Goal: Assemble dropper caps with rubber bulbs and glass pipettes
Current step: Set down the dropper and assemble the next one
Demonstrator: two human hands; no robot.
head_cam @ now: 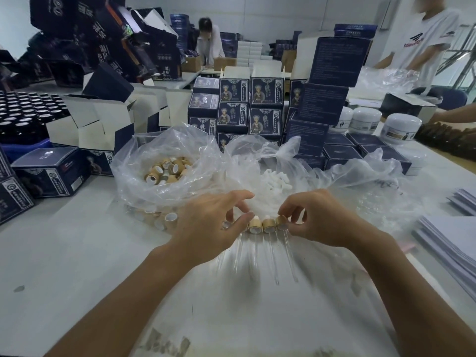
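Both hands meet over a short row of assembled dropper caps (268,225) lying on the white surface (77,253), their glass pipettes (273,256) pointing toward the near edge: the right hand (319,217) pinches the rightmost bamboo-coloured cap between thumb and fingertips, while the left hand (206,225) rests curled fingers on the row's left end, its exact hold hidden. Just beyond lie two open clear plastic bags, one of loose bamboo caps (167,171), one of white rubber bulbs (275,181). Stacked dark blue boxes (247,109) stand toward the far edge; white paper sheets (453,243) lie along the right edge.
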